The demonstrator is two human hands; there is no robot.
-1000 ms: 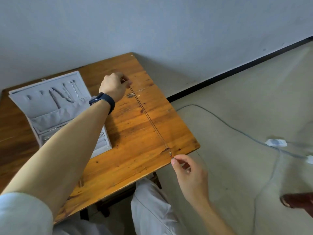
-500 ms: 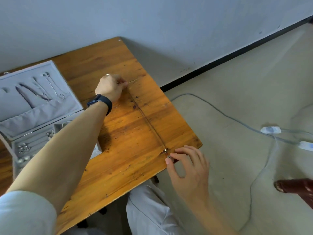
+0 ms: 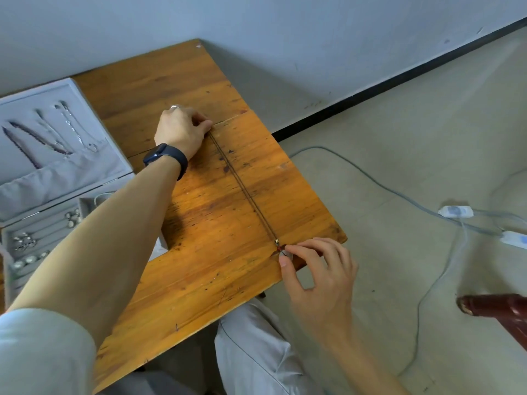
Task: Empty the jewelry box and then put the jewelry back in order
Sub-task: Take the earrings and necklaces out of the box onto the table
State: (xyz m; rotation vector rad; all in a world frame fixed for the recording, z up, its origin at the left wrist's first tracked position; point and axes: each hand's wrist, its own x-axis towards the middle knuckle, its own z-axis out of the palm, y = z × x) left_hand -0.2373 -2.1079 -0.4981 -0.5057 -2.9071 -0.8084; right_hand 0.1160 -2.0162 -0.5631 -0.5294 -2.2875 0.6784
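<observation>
Thin necklace stretched straight across the counter, far end to near-right edge, right of the open jewelry box. Left hand rests on the wood, grip clamped on the far end, black watch on the wrist. Right hand grip pinches the near end by the clasp, thumb and forefinger together. More chains in the box lid, small pieces in the tray.

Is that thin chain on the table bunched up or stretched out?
Stretched out: the chain runs in one straight line across the table, the left hand pinching its far end, the right hand its near end.
</observation>
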